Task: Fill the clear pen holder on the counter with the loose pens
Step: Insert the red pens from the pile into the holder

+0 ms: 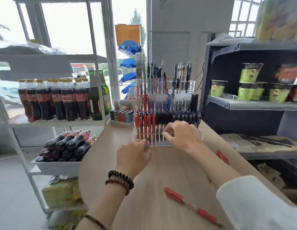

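The clear tiered pen holder (200, 133) stands at the far end of the wooden counter (157, 171), its rows packed with red, dark and blue pens. My left hand (134, 155) has curled fingers that grip the holder's front left base edge. My right hand (182, 135) reaches over the front row and pinches the holder's clear front wall between thumb and fingers. One loose red pen (190, 205) lies on the counter near me. A second red pen (222, 156) shows partly behind my right forearm.
A white rack on the left carries cola bottles (53, 98) and green bottles (96, 100). A box of lighters (122, 116) sits left of the holder. A dark shelf unit (250, 103) with noodle cups stands to the right.
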